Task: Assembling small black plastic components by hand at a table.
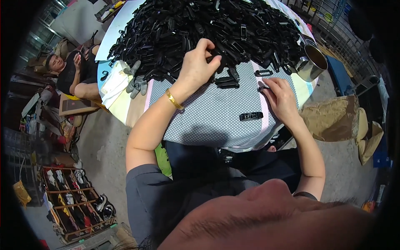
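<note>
A large heap of small black plastic frame-like pieces (183, 29) covers the far part of the cloth-covered round table (196, 118). My left hand (198, 68) reaches to the heap's near edge, its fingers curled; whatever lies between thumb and fingertips blends into the dark pieces. On the right, my right hand (281, 98) pinches a small black plastic piece (262, 88) between thumb and forefinger. Just beyond it lies a black rectangular frame (263, 73). Several loose black pieces (227, 81) sit between my hands. Closer to me rests a single black frame (251, 116).
A shiny metal cup (311, 62) stands at the table's right edge. Grey-tipped gloves (135, 79) and a white cloth (115, 85) lie on the left. Another person (77, 71) sits beyond that side. A cardboard box (331, 118) stands on the right, a shoe rack (73, 200) lower left.
</note>
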{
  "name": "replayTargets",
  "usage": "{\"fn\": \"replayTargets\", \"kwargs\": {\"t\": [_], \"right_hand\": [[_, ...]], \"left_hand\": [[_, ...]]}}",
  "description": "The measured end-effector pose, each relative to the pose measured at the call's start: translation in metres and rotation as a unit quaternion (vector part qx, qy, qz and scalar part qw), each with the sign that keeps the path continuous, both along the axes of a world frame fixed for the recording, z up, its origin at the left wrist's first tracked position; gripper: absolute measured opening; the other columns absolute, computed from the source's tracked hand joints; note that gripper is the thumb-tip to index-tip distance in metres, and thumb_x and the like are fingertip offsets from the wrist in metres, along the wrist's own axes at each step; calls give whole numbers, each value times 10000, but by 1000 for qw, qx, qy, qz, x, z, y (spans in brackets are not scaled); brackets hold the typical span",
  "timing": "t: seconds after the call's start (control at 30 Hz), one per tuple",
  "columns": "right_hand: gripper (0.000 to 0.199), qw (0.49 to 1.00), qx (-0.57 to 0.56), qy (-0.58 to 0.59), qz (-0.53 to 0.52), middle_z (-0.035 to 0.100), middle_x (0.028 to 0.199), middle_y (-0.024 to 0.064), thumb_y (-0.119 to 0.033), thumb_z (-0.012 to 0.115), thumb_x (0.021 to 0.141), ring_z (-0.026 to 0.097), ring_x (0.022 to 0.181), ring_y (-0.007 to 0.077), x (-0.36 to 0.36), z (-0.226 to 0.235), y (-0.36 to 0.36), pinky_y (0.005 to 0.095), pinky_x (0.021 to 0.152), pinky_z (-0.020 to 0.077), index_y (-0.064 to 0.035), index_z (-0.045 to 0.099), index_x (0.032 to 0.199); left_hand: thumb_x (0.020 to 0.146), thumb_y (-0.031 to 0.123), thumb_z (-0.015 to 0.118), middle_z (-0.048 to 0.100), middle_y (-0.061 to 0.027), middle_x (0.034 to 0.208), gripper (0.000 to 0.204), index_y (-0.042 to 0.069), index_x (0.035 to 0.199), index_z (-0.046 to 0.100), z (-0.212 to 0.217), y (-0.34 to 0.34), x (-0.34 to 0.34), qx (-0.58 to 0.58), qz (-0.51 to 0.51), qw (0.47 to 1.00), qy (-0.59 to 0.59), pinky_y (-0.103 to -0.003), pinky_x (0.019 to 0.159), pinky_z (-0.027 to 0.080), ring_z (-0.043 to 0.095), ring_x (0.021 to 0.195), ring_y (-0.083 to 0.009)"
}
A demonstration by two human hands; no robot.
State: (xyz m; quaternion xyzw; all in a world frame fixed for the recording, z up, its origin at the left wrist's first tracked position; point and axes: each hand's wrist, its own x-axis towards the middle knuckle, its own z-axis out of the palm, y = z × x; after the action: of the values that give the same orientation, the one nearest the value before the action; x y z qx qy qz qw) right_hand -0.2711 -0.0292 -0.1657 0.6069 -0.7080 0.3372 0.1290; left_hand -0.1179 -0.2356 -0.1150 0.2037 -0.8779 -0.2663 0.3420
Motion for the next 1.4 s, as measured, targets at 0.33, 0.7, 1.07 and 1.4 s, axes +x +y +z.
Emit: {"fn": "replayTargets", "kwargs": {"t": [0.33,0.7,1.07,1.4], "right_hand": [[139,998,33,18,-45,593,813,100,-87,633,775,574,760,251,-1,5,10,336,664,465,-31,652,900],[168,972,-66,-178,136,626,928,134,-5,598,785,618,833,258,32,10,-4,298,723,488,15,640,946],[159,856,-59,-501,112,579,956,88,-64,524,892,601,628,105,32,2,-1,187,528,481,57,601,960],[158,856,-63,-500,117,570,985,86,-69,529,892,600,635,110,32,0,-1,197,530,490,58,595,960]], "left_hand": [[927,177,475,509,31,583,271,56,1156,554,-16,43,1,586,-300,742,-128,-131,349,295,373,397,-6],[944,495,305,522,-15,615,511,52,1087,516,-37,57,-3,567,-254,767,-161,-140,362,298,405,411,-6],[857,41,566,549,-51,806,244,-18,1082,493,-42,58,-3,527,-310,791,-2,-203,546,471,556,626,-91],[821,4,593,626,-93,968,287,-43,1102,569,-36,62,-2,436,-252,864,13,-239,743,508,613,822,-138]]}}
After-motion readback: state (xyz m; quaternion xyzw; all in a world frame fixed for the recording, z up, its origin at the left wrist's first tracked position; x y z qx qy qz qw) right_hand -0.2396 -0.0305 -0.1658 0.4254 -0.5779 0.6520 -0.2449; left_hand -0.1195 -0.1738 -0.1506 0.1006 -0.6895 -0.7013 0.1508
